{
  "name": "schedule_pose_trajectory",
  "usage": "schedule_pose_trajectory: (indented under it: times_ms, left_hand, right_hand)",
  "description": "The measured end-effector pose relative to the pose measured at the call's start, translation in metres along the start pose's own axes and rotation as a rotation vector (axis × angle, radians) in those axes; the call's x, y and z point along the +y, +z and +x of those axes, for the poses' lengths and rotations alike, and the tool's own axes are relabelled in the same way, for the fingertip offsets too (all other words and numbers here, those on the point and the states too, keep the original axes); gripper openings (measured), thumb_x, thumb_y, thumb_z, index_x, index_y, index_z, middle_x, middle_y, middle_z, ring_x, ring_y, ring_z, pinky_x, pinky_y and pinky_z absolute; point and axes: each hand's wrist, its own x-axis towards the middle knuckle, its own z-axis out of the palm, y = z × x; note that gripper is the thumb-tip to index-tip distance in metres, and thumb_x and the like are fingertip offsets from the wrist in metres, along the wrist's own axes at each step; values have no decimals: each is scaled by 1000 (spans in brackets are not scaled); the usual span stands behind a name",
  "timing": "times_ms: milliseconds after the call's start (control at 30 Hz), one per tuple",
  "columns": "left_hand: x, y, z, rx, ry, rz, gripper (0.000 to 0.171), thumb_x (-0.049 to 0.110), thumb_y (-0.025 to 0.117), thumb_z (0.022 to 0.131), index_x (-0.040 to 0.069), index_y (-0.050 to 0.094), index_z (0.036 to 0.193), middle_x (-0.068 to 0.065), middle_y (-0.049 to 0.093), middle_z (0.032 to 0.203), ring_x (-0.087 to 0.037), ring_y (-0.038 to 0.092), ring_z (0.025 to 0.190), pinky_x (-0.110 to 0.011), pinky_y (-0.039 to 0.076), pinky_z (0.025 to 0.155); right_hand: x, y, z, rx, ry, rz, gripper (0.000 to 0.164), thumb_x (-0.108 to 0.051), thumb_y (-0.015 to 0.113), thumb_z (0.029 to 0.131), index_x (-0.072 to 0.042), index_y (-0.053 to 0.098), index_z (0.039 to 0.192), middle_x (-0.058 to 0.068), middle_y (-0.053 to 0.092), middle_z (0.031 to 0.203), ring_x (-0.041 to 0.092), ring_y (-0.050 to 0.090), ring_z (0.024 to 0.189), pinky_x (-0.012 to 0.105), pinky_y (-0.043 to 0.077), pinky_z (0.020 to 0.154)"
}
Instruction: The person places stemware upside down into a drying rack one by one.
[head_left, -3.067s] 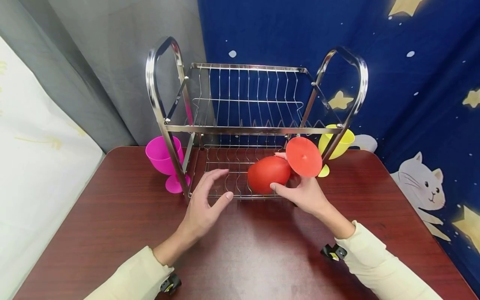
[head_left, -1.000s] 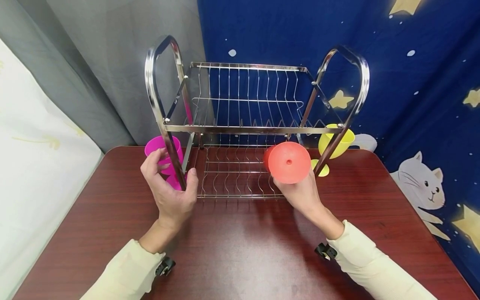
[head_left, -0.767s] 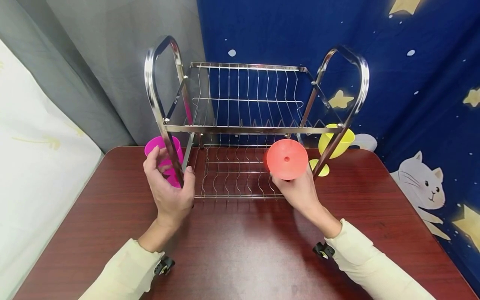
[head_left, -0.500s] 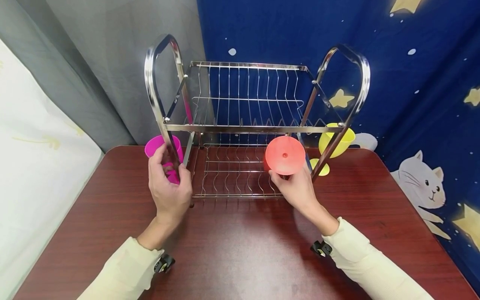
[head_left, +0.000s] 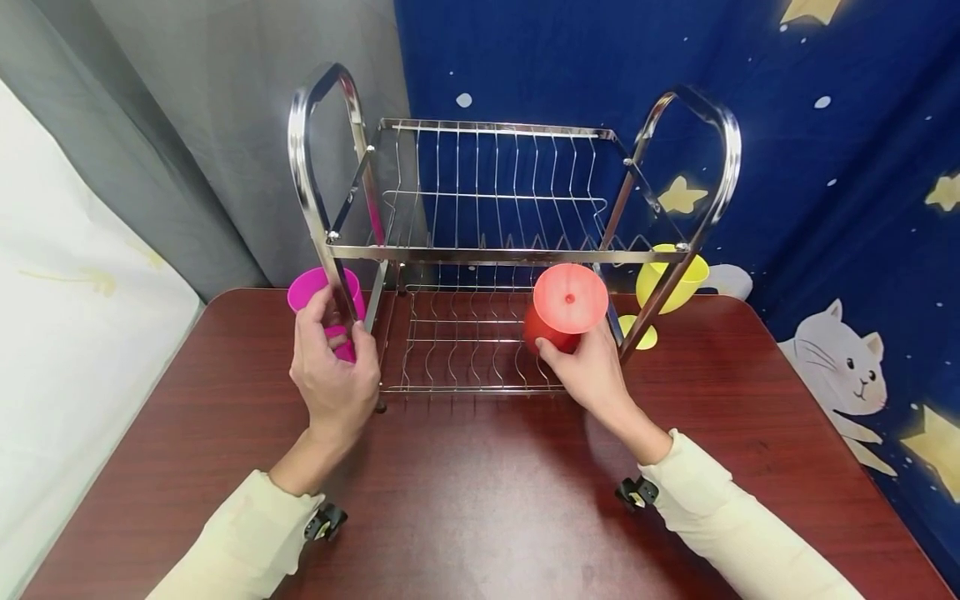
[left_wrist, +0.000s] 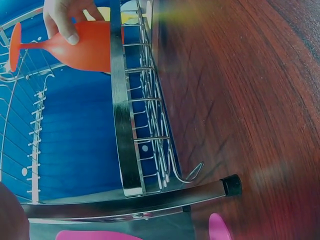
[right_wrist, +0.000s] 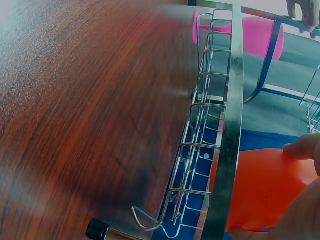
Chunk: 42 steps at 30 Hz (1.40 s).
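Observation:
In the head view, my right hand [head_left: 588,367] grips the bowl of a red plastic goblet [head_left: 551,332]. The goblet is upside down, its round foot upward, at the right part of the lower tier of a chrome dish rack [head_left: 465,256]. Its rim is hidden behind the lower front bar in the left wrist view, where the goblet [left_wrist: 90,47] shows from the side. My left hand [head_left: 333,367] grips the rack's left front post, thumb on one side and fingers on the other. Behind that post stands a magenta goblet [head_left: 311,292], partly covered by my fingers.
A yellow goblet [head_left: 678,287] stands upright on the table just right of the rack. The rack's upper tier [head_left: 495,183] sits above both hands. The brown tabletop [head_left: 465,500] spreads in front, with curtains [head_left: 510,50] behind.
The red goblet has gone from tilted sideways to upside down, inside the lower tier. My left hand has moved left from the rack's front onto its left post. The rack stays put.

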Motion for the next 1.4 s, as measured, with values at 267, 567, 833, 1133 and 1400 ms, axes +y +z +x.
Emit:
schedule_pose_trajectory:
  times_ms: [267, 567, 833, 1133, 1400]
  left_hand:
    - [-1, -2, 2, -30, 20, 37, 45, -1, 61, 84, -4, 53, 128, -20, 63, 112, -24, 65, 95, -10, 48, 81]
    - [-2, -1, 2, -13, 46, 65, 42, 1, 60, 83, -4, 54, 124, -21, 63, 109, -25, 66, 90, -12, 51, 78]
    - [-2, -1, 3, -23, 47, 75, 43, -2, 61, 81, -6, 53, 123, -21, 63, 108, -25, 66, 90, -14, 51, 77]
    - [-4, -2, 2, -14, 45, 89, 40, 0, 59, 83, -6, 53, 122, -22, 63, 104, -26, 67, 87, -9, 50, 75]
    - [-5, -2, 2, -27, 44, 91, 40, 0, 59, 83, -6, 52, 123, -22, 63, 105, -26, 67, 89, -35, 57, 69]
  right_hand:
    - [3, 5, 4, -5, 92, 4, 68, -15, 76, 77, -6, 43, 136, 14, 53, 130, 32, 51, 121, 50, 44, 102]
    - [11, 10, 6, -39, 132, -15, 65, -17, 75, 79, -7, 43, 135, 14, 54, 130, 32, 53, 119, 50, 46, 101]
    - [13, 12, 7, -61, 172, -51, 62, -20, 73, 81, -6, 45, 134, 17, 55, 126, 35, 55, 115, 51, 49, 96]
    - [13, 14, 9, -75, 200, -55, 64, -24, 73, 81, -10, 43, 136, 14, 57, 125, 34, 58, 110, 51, 51, 93]
    - [13, 15, 11, -60, 272, -62, 71, -28, 73, 80, -8, 36, 138, 17, 57, 125, 35, 60, 108, 51, 52, 91]
